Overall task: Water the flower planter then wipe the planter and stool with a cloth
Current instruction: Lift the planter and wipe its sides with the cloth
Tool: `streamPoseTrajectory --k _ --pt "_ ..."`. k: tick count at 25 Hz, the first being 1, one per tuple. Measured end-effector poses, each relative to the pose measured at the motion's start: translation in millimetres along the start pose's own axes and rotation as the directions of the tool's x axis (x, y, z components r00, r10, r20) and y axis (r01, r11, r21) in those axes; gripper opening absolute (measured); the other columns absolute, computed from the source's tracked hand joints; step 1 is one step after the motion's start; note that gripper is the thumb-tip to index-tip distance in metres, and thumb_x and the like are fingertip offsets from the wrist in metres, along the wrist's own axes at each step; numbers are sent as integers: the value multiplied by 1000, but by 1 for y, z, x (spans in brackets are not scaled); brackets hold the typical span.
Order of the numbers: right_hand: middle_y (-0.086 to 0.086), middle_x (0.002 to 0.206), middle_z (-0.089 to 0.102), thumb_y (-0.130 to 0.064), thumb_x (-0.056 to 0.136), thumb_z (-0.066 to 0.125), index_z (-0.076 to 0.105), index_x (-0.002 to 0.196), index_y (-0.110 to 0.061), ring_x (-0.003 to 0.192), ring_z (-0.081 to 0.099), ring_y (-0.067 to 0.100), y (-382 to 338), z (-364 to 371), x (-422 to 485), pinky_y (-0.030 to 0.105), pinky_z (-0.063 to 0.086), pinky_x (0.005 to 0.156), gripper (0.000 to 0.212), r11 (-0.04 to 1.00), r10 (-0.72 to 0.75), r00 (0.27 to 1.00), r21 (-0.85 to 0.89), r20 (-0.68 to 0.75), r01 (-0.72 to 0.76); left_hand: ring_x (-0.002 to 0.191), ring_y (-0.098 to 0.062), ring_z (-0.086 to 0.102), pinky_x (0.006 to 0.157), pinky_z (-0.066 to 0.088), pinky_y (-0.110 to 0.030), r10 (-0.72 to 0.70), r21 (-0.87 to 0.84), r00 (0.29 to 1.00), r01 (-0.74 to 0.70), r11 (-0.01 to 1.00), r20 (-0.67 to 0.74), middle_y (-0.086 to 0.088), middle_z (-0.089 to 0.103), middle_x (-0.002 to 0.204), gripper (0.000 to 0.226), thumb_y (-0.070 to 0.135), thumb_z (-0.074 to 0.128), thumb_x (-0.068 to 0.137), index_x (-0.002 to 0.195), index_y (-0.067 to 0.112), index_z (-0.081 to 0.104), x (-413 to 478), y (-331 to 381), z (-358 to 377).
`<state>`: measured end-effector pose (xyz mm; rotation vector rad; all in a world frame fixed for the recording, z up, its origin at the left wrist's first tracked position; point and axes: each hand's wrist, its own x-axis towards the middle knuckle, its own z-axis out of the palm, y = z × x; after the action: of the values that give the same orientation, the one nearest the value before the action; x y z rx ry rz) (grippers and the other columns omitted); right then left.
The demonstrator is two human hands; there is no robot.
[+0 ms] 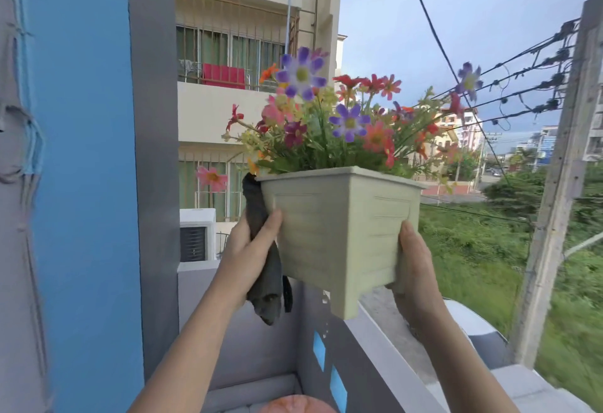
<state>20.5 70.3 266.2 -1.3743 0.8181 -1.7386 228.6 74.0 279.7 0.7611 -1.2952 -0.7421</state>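
Above a grey balcony wall [375,363], the green planter [342,233] of flowers [326,119] is held aloft and tilted, clasped at its sides by the left hand [251,249] and right hand [417,262]; a dark cloth [267,282] is squeezed against it under the left.

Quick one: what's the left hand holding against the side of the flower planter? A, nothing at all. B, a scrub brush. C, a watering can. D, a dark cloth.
D: the left hand grips a dark cloth against one side of the planter, while the right hand holds the other side.
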Motion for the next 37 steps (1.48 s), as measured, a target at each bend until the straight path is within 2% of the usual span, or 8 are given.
streamPoseTrajectory --k 6,11,17,20,23,28,31,37 --pt "14 80 65 -79 77 33 63 89 -33 67 57 26 -15 7 7 37 49 64 56 937 113 994 -335 5 -105 64 3 54 66 43 -24 74 -53 975 -87 995 -209 22 61 64 8 31 67 84 86 25 63 -11 -3 -10" --pt "0 75 51 -87 58 22 47 105 -19 64 51 14 -18 22 7 27 45 62 87 846 308 951 -455 -9 -278 53 -3 41 57 34 -30 134 -22 938 -149 989 -321 20 47 51 20 29 65 86 70 24 54 -15 1 -15" --pt "6 133 47 -50 89 50 42 104 -29 89 59 16 -5 43 -10 29 58 59 27 965 260 963 60 -71 -256 54 -5 43 59 37 -31 155 87 910 -132 987 -384 20 51 52 20 31 65 86 71 23 55 -16 -6 -18" --pt "-17 138 46 -76 71 51 47 121 -52 118 52 5 1 53 -29 43 51 93 56 981 151 982 102 117 -163 53 -4 43 56 33 -29 233 227 876 -147 963 -422 19 50 51 27 35 63 87 68 25 48 -20 -9 -13" --pt "-40 122 51 -75 66 51 34 132 -55 114 52 -3 2 61 -41 43 57 81 72 980 194 963 -71 187 -183 62 -12 48 59 34 -30 351 378 849 -198 904 -395 10 51 62 28 47 58 86 82 20 53 -21 -14 -12" --pt "-3 107 72 -48 66 66 60 109 -31 100 69 22 14 70 -39 35 59 67 47 975 109 994 194 -8 -105 79 -18 50 64 28 -22 536 621 804 -286 730 -259 -5 55 83 63 58 41 89 116 4 58 -19 -8 -1" --pt "4 106 72 -46 67 65 61 109 -28 100 68 24 10 72 -35 37 60 71 46 969 76 993 242 -89 -52 85 -24 52 69 32 -25 515 557 827 -324 764 -225 -11 54 94 69 54 20 95 120 0 56 -21 -5 7" --pt "-6 99 72 -39 72 60 59 111 -28 87 69 8 -3 59 -32 30 60 68 40 947 38 996 320 -78 -11 76 -35 67 59 56 -38 710 918 698 -336 211 92 -28 61 117 30 32 48 95 114 16 66 -44 -34 10"
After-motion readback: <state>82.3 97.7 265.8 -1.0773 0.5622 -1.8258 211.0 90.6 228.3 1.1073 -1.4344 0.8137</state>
